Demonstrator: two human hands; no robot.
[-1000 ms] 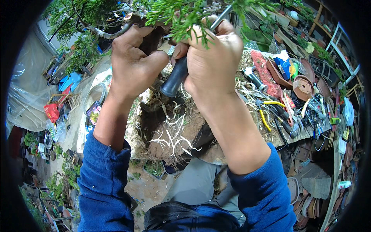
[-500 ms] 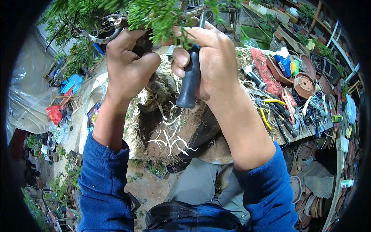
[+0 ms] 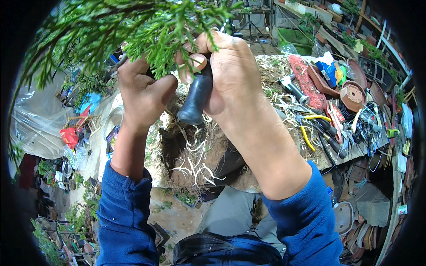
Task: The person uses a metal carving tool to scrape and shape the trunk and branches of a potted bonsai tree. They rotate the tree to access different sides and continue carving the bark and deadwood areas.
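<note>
A juniper-like small tree (image 3: 173, 22) with green scale foliage fills the top of the view. Below it hang its root ball (image 3: 195, 153) and pale bare roots (image 3: 197, 170), which rest at the table's front. My left hand (image 3: 144, 91) is curled up against the branches, closed around what looks like a branch, though leaves cover most of its fingers. Wrapped in my right hand (image 3: 233, 73) is a hand tool with a thick black handle (image 3: 195, 99), its butt pointing down toward me. Foliage and my fingers hide the tool's working end.
On the table's right lie yellow-handled pliers (image 3: 306, 131), a metal flashlight-like tool (image 3: 293, 88), a red mesh strip (image 3: 306, 82), brown pots (image 3: 353, 95) and tangled cables. A green bin (image 3: 295, 42) stands behind. Clear plastic sheeting (image 3: 37, 119) hangs at left.
My right hand and the black-handled tool have moved left, and the handle tilts more. The foliage has swung down and left over my left hand. The tool's metal shaft no longer shows.
</note>
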